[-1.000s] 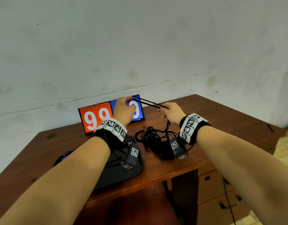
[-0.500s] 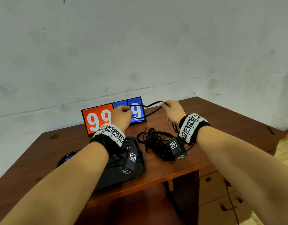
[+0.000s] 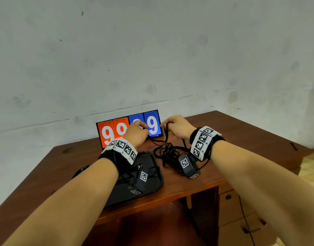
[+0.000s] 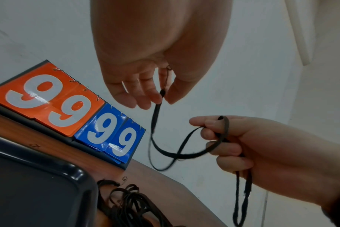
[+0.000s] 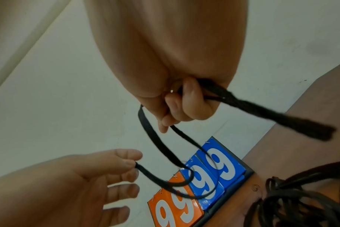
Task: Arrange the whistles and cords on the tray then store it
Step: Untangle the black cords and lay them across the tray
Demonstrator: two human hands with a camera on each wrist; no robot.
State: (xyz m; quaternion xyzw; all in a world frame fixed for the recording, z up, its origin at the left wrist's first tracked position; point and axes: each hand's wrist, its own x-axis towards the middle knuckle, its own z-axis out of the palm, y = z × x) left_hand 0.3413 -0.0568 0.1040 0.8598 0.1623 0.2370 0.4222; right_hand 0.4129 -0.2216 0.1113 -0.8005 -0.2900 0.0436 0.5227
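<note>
A black cord (image 4: 177, 155) hangs slack between my two hands above the table's back. My left hand (image 4: 163, 98) pinches one end of it between thumb and forefinger, in front of the scoreboard. My right hand (image 5: 177, 110) grips the cord, which loops round its fingers and trails down to the tangled pile of cords (image 3: 168, 151) on the table. The black tray (image 3: 159, 176) lies under my left wrist, just left of the pile. I see no whistle in any view.
A flip scoreboard (image 3: 128, 128) showing 99 in orange and 99 in blue stands against the wall. A small metal ring (image 4: 124, 179) lies on the wooden table (image 3: 241, 139). A dark round object (image 3: 81, 170) peeks out left of my arm. Drawers (image 3: 229, 197) sit below right.
The cord was stretched taut between my hands; now the hands are closer together, the cord hangs slack, and it loops round my right fingers.
</note>
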